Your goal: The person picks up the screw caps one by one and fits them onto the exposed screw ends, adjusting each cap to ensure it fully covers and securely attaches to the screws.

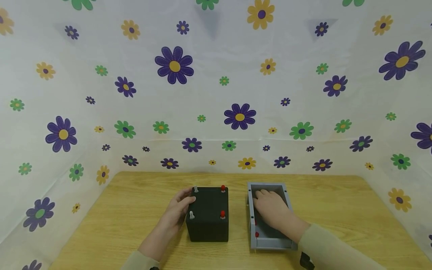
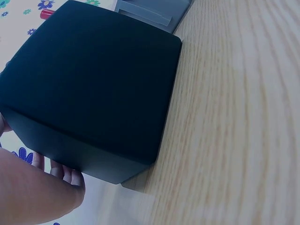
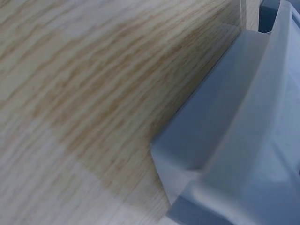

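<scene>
A black box (image 1: 207,228) stands on the wooden table, with two red-capped posts (image 1: 222,214) on the right of its top and two bare silver posts (image 1: 191,215) on the left. My left hand (image 1: 173,213) holds the box's left side, thumb at the top edge; its other fingers are partly hidden behind the side. To the right is a grey bin (image 1: 273,243) with small red pieces (image 1: 257,234) inside. Into this bin reaches my right hand (image 1: 273,208), its fingertips hidden below the knuckles. Whether it pinches anything does not show.
The table (image 1: 152,183) has a light wood grain. Flower-printed white sheeting (image 1: 209,93) rises behind it and on both sides. A narrow strip of table separates box and bin. In the right wrist view the bin's outer wall (image 3: 211,112) rises beside the wood.
</scene>
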### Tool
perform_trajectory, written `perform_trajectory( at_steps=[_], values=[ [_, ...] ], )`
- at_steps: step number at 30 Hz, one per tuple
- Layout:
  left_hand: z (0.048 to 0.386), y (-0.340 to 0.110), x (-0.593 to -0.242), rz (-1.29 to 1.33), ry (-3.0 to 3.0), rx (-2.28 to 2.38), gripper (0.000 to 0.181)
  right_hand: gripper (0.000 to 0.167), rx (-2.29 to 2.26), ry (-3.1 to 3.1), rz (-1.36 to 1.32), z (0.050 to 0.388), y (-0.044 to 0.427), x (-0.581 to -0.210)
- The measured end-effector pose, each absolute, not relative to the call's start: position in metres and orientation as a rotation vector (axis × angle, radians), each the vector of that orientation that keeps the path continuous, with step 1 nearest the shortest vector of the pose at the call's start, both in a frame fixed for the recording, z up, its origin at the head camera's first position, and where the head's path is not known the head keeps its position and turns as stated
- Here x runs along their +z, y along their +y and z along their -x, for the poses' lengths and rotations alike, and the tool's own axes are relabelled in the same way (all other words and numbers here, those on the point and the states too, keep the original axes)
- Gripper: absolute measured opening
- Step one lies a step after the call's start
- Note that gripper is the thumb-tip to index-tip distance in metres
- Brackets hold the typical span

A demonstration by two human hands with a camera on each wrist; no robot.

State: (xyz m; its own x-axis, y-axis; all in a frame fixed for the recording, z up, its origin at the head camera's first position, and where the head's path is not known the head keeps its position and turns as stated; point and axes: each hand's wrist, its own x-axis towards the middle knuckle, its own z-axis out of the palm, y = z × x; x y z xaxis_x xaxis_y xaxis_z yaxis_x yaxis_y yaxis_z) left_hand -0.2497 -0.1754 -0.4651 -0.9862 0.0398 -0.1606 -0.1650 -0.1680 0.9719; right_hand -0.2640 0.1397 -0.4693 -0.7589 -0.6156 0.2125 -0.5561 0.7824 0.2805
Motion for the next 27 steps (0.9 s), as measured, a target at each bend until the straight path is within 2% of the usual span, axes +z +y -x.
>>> perform_trajectory(
  at_steps=[19, 27],
  values=[
    [0.249, -0.175, -0.462, 0.153, 1.946, 2.272, 0.057, 0.019, -0.279, -2.747, -0.925, 0.262, 0.141, -0.458],
    [0.249, -0.175, -0.463, 0.166, 1.954, 2.268, 0.055, 0.018, -0.274, -2.735, -0.934, 0.260, 0.144, -0.453]
  ],
)
